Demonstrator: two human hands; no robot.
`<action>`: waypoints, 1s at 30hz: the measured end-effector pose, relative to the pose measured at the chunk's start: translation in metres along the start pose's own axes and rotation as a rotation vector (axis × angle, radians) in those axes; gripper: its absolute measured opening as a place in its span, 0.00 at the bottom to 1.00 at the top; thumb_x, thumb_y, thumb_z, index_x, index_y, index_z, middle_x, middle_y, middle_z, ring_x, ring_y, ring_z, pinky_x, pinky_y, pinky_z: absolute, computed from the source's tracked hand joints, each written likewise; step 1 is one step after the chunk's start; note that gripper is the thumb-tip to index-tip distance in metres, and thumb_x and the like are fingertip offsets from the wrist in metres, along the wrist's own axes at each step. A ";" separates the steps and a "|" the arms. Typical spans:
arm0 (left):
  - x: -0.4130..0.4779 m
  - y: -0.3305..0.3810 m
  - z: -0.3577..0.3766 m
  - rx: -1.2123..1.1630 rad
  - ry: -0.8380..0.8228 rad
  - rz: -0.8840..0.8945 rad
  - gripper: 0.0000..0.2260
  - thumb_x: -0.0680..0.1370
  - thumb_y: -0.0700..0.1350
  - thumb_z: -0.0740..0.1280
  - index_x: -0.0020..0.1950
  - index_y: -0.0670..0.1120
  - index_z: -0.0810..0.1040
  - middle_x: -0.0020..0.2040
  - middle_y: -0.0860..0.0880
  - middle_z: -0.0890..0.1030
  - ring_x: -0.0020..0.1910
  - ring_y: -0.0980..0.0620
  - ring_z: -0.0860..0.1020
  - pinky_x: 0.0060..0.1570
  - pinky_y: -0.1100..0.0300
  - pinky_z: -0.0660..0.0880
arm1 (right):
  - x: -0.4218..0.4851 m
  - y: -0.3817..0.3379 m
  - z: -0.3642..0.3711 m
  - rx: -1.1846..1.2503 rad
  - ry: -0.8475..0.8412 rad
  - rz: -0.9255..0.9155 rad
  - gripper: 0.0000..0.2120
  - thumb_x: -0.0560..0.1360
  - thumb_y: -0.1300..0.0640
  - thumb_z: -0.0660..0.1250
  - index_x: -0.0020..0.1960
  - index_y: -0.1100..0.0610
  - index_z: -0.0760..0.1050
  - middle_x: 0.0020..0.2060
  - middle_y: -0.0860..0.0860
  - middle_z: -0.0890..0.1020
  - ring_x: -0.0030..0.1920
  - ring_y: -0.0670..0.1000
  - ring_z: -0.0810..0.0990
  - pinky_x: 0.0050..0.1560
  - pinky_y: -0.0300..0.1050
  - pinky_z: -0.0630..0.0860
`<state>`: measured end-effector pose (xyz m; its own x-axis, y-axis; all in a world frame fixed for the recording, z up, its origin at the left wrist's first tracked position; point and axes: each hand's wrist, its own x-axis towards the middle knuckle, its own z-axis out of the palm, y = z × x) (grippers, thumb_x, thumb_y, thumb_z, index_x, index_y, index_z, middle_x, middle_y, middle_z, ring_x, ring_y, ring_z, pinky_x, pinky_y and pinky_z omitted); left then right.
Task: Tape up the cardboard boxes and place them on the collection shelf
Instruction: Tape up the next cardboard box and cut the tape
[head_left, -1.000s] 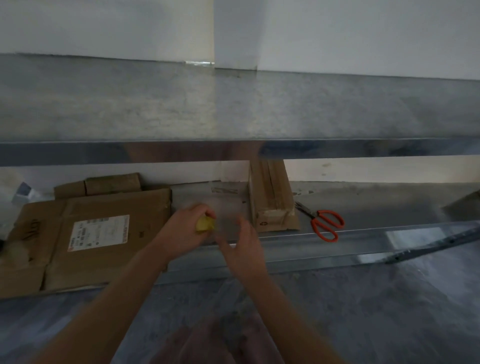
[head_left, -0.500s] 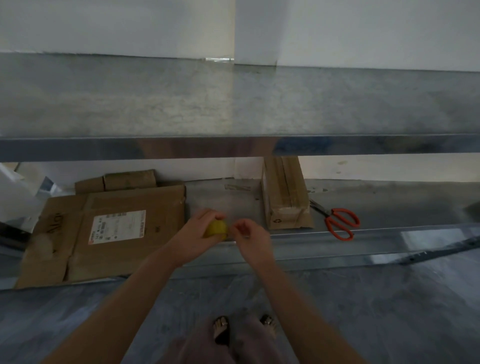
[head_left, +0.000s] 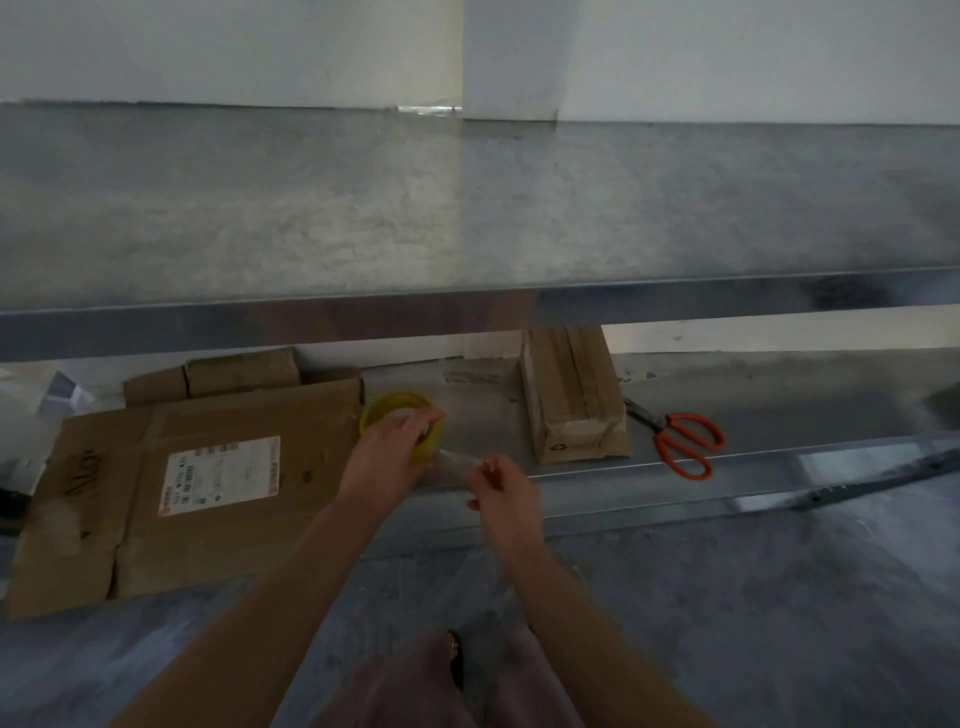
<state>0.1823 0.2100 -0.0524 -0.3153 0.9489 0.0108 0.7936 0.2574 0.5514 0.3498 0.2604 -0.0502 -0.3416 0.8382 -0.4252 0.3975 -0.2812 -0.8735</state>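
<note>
My left hand (head_left: 387, 457) grips a yellow roll of clear tape (head_left: 395, 410) just above the lower metal shelf (head_left: 779, 405). My right hand (head_left: 501, 493) pinches the free end of the tape strip (head_left: 457, 462), which is stretched a short way out from the roll. A narrow taped cardboard box (head_left: 571, 395) stands on the lower shelf to the right of my hands. A flattened cardboard box (head_left: 171, 493) with a white label lies on the left of that shelf, and smaller folded cardboard pieces (head_left: 239, 369) lie behind it.
Orange-handled scissors (head_left: 680, 441) lie on the lower shelf right of the narrow box. A wide upper metal shelf (head_left: 467, 218) juts out overhead against a white wall. Grey concrete floor (head_left: 779, 597) lies below, with my feet near the bottom edge.
My hands have drawn apart: the right one has pulled a short strip of tape off the roll toward the right. The roll now shows its open ring.
</note>
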 end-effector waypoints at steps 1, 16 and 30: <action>0.000 -0.002 0.005 0.028 -0.031 0.016 0.25 0.70 0.44 0.74 0.66 0.48 0.73 0.58 0.46 0.78 0.55 0.46 0.77 0.52 0.53 0.75 | 0.006 0.004 0.002 0.019 0.016 0.074 0.03 0.78 0.60 0.67 0.45 0.57 0.76 0.40 0.51 0.80 0.40 0.49 0.79 0.38 0.38 0.80; -0.008 -0.023 0.044 0.141 -0.184 -0.019 0.27 0.71 0.52 0.74 0.68 0.48 0.71 0.70 0.44 0.65 0.68 0.42 0.64 0.68 0.48 0.66 | 0.028 0.042 0.014 -0.366 0.159 0.080 0.14 0.76 0.52 0.68 0.55 0.55 0.65 0.44 0.52 0.81 0.47 0.57 0.82 0.39 0.44 0.70; -0.025 0.092 0.029 0.069 -0.012 0.076 0.29 0.79 0.63 0.47 0.76 0.51 0.61 0.75 0.51 0.65 0.74 0.51 0.63 0.71 0.54 0.61 | -0.031 0.017 -0.129 -0.835 0.314 -0.780 0.22 0.77 0.50 0.61 0.69 0.54 0.72 0.68 0.52 0.73 0.69 0.55 0.69 0.68 0.51 0.68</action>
<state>0.2778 0.2152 -0.0259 -0.2470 0.9682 0.0398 0.8490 0.1964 0.4906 0.4771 0.2901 -0.0217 -0.5604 0.7586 0.3324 0.6471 0.6515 -0.3961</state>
